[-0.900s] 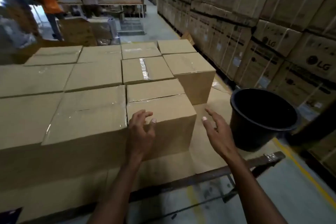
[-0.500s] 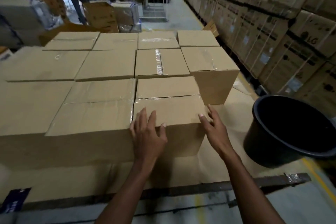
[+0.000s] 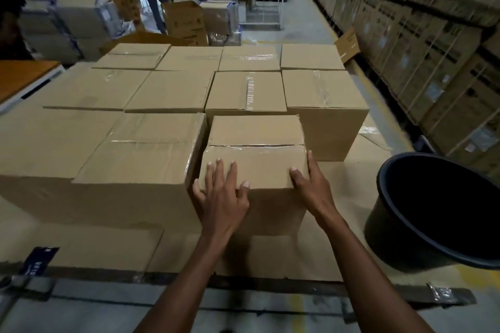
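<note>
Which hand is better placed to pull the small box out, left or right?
Right, probably. The right hand lies along the free right side of the small box, thumb on top. The left hand only rests flat on its top; the big box blocks that side.

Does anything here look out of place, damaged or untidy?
Only small things. The tape across the box that the left hand and right hand touch is wrinkled. A loose cardboard piece leans against the stacked cartons on the right. A crumpled plastic scrap lies beside the boxes.
</note>
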A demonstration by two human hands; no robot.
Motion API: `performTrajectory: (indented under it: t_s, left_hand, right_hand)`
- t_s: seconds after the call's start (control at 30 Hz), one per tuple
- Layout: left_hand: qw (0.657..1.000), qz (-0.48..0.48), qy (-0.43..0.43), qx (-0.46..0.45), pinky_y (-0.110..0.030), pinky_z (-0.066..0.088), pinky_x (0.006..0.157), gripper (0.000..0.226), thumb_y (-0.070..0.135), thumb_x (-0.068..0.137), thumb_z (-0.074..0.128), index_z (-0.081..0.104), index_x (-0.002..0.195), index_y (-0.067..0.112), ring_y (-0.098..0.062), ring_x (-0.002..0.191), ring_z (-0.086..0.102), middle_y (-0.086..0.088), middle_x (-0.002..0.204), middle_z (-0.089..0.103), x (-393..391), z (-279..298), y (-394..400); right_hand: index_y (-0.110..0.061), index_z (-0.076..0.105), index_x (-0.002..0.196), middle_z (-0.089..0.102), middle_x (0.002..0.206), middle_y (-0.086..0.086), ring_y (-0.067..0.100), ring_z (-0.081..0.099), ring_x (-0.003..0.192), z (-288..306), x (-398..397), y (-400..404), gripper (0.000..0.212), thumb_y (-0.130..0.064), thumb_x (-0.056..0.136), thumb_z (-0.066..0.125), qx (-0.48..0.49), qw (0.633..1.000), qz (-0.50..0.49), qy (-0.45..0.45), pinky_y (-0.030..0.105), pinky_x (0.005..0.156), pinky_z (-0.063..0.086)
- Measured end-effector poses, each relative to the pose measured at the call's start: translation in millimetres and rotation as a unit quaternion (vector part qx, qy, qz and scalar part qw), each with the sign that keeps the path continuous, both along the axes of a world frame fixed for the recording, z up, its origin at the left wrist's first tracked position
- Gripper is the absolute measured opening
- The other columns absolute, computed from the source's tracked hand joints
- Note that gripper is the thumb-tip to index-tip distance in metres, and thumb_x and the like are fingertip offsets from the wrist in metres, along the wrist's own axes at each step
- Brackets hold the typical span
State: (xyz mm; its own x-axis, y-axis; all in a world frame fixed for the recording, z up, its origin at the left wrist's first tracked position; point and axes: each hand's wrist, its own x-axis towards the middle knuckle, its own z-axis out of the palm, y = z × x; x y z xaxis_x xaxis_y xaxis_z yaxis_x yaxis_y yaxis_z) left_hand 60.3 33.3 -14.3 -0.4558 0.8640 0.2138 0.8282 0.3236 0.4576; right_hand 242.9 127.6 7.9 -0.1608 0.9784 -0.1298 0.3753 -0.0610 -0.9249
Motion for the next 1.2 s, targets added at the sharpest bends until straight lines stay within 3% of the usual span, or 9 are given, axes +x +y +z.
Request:
performTrajectory:
  t_s: [0.3,0.5,0.67,0.73,0.8,0.9,0.97,1.07,1.2]
  left_hand:
    - [0.996,-0.049,-0.052,0.048,-0.051,0.002,0.122,0.067,0.056,0.093,0.042,0.045,0.154,0.029,-0.013,0.156,0.017,0.004,0.166,0.031,43.0,-4.3,-7.5]
    - [0.982,-0.066,-0.07,0.16,-0.057,0.025,0.121,0.06,0.055,0.094,0.053,0.055,0.146,0.025,-0.02,0.153,0.026,0.001,0.164,0.034,29.1,-24.0,-14.2]
    - [0.929,-0.033,-0.278,0.242,-0.043,0.027,0.123,0.106,0.045,0.083,0.081,0.013,0.163,0.032,-0.011,0.156,0.016,0.011,0.171,0.012,27.2,-28.4,-21.1]
    - [0.904,-0.012,-0.363,0.228,-0.048,0.028,0.124,0.119,0.05,0.074,0.087,0.007,0.161,0.043,-0.009,0.155,0.021,0.013,0.17,0.016,22.5,-35.2,-21.8]
    - [0.89,-0.015,-0.414,0.191,-0.054,0.035,0.12,0.125,0.05,0.067,0.092,0.008,0.158,0.053,-0.012,0.152,0.029,0.012,0.167,0.024,16.1,-44.3,-21.3]
    - [0.885,-0.034,-0.431,0.173,-0.05,0.044,0.114,0.127,0.053,0.057,0.097,0.018,0.156,0.055,-0.016,0.148,0.038,0.01,0.162,0.036,2.1,-60.3,-13.7]
    - [0.873,-0.032,-0.459,0.165,-0.049,0.051,0.106,0.127,0.05,0.049,0.102,0.032,0.155,0.045,-0.019,0.139,0.051,0.004,0.151,0.052,-7.1,-75.3,-7.6]
    - [0.862,-0.013,-0.491,0.123,-0.049,0.06,0.093,0.116,0.042,0.043,0.105,0.05,0.143,0.024,-0.025,0.118,0.067,-0.002,0.125,0.069,-13.0,-101.2,-9.8]
    - [0.86,-0.033,-0.504,0.078,-0.038,0.061,0.09,0.095,0.025,0.055,0.102,0.054,0.137,0.021,-0.026,0.114,0.069,-0.006,0.12,0.072,-10.4,-120.3,-16.8]
  right_hand:
    - [-0.033,0.017,0.165,0.031,0.167,-0.003,0.025,0.038,0.147,-3.5,56.0,3.8,0.069,-0.04,0.106,0.053,0.013,1.0,-0.015,-0.007,0.045,0.111,0.039]
    - [-0.033,0.024,0.163,0.038,0.163,-0.002,0.025,0.041,0.145,-10.5,57.7,-2.4,0.068,-0.046,0.104,0.055,0.024,0.999,-0.03,0.025,0.04,0.105,0.041]
    - [-0.045,0.026,0.16,0.037,0.164,-0.006,0.019,0.041,0.143,-30.8,68.8,-8.2,0.09,-0.073,0.084,0.064,0.015,0.995,0.006,0.095,0.042,0.109,0.044]
    - [-0.049,0.025,0.159,0.045,0.157,-0.009,0.013,0.047,0.138,-42.6,77.0,-13.1,0.1,-0.078,0.073,0.067,-0.008,0.992,0.037,0.122,0.03,0.101,0.05]
    - [-0.043,0.025,0.16,0.051,0.148,-0.012,0.007,0.052,0.13,-53.1,82.8,-16.9,0.108,-0.073,0.069,0.074,-0.022,0.989,0.059,0.134,0.017,0.089,0.054]
    - [-0.037,0.023,0.161,0.051,0.149,-0.005,0.014,0.054,0.132,-65.5,86.1,-13.6,0.128,-0.074,0.056,0.086,-0.039,0.988,0.075,0.13,0.03,0.1,0.055]
    - [-0.034,0.025,0.159,0.053,0.144,-0.005,0.014,0.056,0.128,-68.9,87.2,-9.3,0.134,-0.068,0.048,0.093,-0.046,0.988,0.082,0.125,0.03,0.095,0.058]
    - [-0.031,0.036,0.15,0.058,0.136,-0.002,0.018,0.058,0.124,-82.3,88.3,-3.4,0.12,-0.046,0.05,0.101,-0.051,0.988,0.099,0.106,0.034,0.092,0.06]
    - [-0.027,0.043,0.147,0.06,0.136,0.004,0.025,0.059,0.126,-110.3,88.6,-3.3,0.105,-0.027,0.061,0.102,-0.052,0.988,0.116,0.09,0.047,0.094,0.06]
